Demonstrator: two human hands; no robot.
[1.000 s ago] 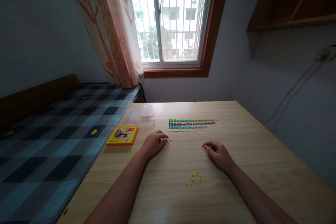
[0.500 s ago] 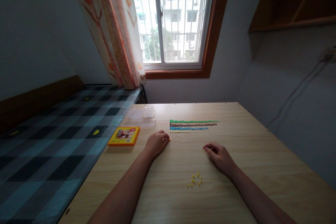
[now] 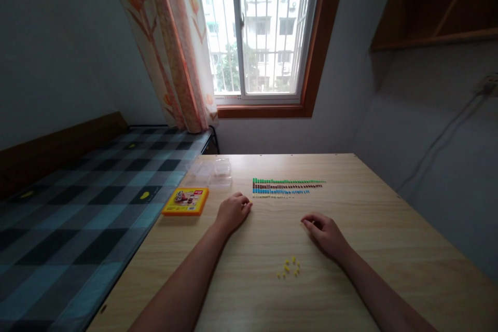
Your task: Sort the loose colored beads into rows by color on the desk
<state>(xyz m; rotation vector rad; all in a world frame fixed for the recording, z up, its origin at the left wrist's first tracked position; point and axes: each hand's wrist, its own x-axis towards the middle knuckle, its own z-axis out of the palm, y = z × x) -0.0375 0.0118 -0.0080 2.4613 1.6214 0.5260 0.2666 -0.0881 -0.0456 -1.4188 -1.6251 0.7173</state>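
My left hand rests on the table beside the left end of several coloured rows, its fingers closed and bent down to the tabletop. What is under its fingertips, if anything, is hidden. My right hand lies further right with fingers curled and thumb close to the forefinger; nothing shows in it. Small pieces lie in lines: a green row, a brown row, a blue row and a faint pale-yellow row nearest me. Between my forearms several loose yellow pieces are scattered.
A yellow-orange flat box with a printed lid sits left of my left hand. Behind it are clear plastic trays. The wooden table adjoins a bed with a checked cover on the left; a window is ahead.
The small yellow piece seen at my left fingertips no longer shows. My right hand stays still, and the whole view shifts slightly.
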